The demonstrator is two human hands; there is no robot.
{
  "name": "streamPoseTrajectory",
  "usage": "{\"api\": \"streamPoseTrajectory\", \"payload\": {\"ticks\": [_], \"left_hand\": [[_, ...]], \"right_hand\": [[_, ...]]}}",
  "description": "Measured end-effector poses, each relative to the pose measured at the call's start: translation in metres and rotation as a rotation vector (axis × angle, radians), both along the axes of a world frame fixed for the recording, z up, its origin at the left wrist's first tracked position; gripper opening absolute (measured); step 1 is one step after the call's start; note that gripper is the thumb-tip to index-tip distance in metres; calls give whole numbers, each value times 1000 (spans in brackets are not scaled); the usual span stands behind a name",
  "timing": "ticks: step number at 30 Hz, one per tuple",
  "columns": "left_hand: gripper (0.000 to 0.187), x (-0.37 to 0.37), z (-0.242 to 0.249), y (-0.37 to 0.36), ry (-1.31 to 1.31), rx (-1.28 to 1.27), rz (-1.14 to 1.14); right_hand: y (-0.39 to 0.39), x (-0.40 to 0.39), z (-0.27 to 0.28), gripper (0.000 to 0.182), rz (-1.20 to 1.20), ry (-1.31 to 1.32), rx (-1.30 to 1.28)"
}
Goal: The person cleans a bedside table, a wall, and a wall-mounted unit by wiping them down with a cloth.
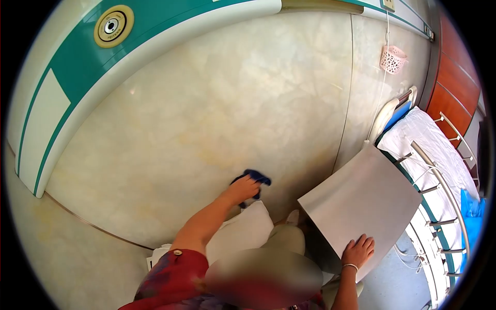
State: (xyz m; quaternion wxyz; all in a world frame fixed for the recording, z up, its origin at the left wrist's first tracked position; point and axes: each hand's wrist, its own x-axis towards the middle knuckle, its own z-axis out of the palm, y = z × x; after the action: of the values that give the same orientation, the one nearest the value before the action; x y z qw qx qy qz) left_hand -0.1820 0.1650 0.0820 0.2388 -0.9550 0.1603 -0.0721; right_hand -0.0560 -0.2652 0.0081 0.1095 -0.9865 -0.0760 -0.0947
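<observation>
Left hand [245, 189] closed on a dark blue cloth [258, 177], fingers bunched over it, some fabric sticking out past the fingertips. Cloth sits at the lower middle of the pale marbled wall [217, 113], looks to be against it; contact pressure can't be told. Left arm reaches forward out of a red patterned sleeve [170, 276].

Right hand [358, 251] holds nothing: palm down on the smooth grey top of a cabinet [367, 196], near its front edge, fingers a bit spread. Thin bracelet [351, 266] on that wrist. Cabinet stands right of the cloth, well apart from it, its near side dark.

Just below the cloth: a white object [243, 227], partly covered by the arm; can't tell what it is. Pale trouser leg [287, 238] between that and the cabinet. Blurred patch at bottom centre, unreadable.

Right of cabinet: bed [426, 137] with white bedding, metal side rail [450, 194], headboard [385, 118] toward the wall. Bright blue item [471, 209] at the far right, beyond the rail. Grey-blue floor [382, 292] shows between cabinet and bed.

Up top: green and white wall panel [77, 77] with a round fitting [113, 26] at left. Pink basket [393, 60] on the wall above the headboard, white cord [385, 85] hanging beside it. Reddish-brown boards [457, 77] at far right.
</observation>
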Motion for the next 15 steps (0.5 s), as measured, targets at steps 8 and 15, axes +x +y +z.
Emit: {"api": "streamPoseTrajectory", "payload": {"ticks": [8,15], "left_hand": [[24,-125,125,14,-376,165,162],[46,-36,256,-5,-1073,134,104]], "right_hand": [[-3,-1,-3,44,-5,-14,-7],[-2,0,0,44,-10,31,17]]}}
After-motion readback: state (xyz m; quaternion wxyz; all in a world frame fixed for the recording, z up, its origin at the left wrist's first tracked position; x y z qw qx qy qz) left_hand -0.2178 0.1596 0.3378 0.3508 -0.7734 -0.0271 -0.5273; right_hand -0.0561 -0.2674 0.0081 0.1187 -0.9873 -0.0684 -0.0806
